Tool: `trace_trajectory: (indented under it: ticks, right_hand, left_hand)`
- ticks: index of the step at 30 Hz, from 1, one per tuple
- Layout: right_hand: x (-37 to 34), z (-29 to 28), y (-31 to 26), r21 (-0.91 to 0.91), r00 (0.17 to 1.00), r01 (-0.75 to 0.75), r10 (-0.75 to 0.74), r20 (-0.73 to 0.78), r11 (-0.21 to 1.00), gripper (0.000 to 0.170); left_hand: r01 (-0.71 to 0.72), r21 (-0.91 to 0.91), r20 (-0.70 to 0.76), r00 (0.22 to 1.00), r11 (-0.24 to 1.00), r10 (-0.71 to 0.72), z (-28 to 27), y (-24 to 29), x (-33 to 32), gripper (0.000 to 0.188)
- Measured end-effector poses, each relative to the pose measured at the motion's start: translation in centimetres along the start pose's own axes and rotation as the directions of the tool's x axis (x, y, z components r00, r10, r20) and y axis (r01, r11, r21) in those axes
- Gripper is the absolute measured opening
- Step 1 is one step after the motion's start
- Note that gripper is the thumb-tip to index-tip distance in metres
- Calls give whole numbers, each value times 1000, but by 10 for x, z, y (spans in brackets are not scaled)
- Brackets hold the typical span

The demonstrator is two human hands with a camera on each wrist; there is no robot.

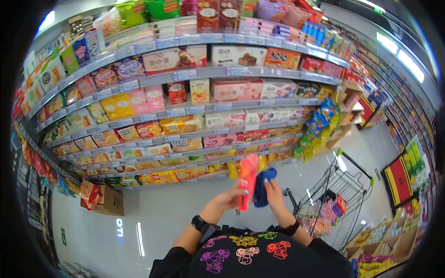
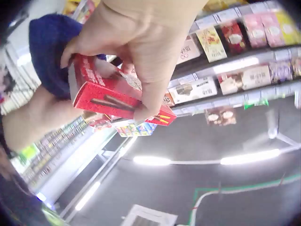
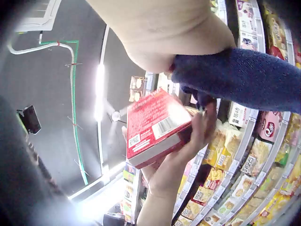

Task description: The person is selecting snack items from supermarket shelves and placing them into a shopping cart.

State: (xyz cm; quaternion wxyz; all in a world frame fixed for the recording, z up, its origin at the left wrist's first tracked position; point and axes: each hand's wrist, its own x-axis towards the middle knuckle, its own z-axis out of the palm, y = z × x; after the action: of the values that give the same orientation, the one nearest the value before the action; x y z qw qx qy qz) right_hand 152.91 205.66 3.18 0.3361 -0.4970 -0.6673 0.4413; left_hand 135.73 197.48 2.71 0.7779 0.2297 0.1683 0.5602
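Observation:
My left hand (image 1: pixel 227 199) grips a flat red snack box (image 1: pixel 249 178) in front of my body. In the left wrist view, thin brown sticks are pictured on the box's side (image 2: pixel 113 102), with the thumb and fingers on opposite faces. Printed text and a barcode cover the box face (image 3: pixel 157 120) in the right wrist view. A dark blue cloth (image 1: pixel 261 191) is held in my right hand (image 1: pixel 277 198), close beside the box. The cloth (image 3: pixel 244 77) drapes out from that hand in the right wrist view, hiding most of the fingers.
Ahead stands a long shelf unit (image 1: pixel 208 109) filled with boxed and bagged snacks. A wire shopping cart (image 1: pixel 336 199) with several packages stands to my right. An open cardboard box (image 1: pixel 109 200) sits on the floor at left. Bagged snacks (image 1: pixel 320 123) hang from the shelf's right end.

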Motion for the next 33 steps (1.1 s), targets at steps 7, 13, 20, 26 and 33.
trace_trajectory:
  ticks: [7, 13, 20, 26, 33]
  right_hand:
    - [21, -51, -77, 154, 861, 472, -416, -291, 868, 22]
    - [-8, -50, -106, -399, 547, 732, -826, -138, 552, 34]
    - [-9, -24, -91, -489, 471, 779, -881, 44, 392, 51]
    - [-1, -33, -68, -481, 525, 746, -851, 1, 460, 46]
    - [2, -58, -56, -58, 819, 548, -549, -169, 835, 24]
  left_hand:
    - [-254, -351, -278, 948, 901, 158, 67, 53, 19, 67]
    - [-327, -435, -357, 918, 839, 173, 89, 55, 36, 66]
    - [-332, -408, -355, 916, 850, 187, 89, 46, 53, 62]
    - [-321, -421, -282, 935, 848, 214, 88, 52, 57, 60]
    - [-349, -376, -109, 937, 858, 333, 92, 49, 54, 59]
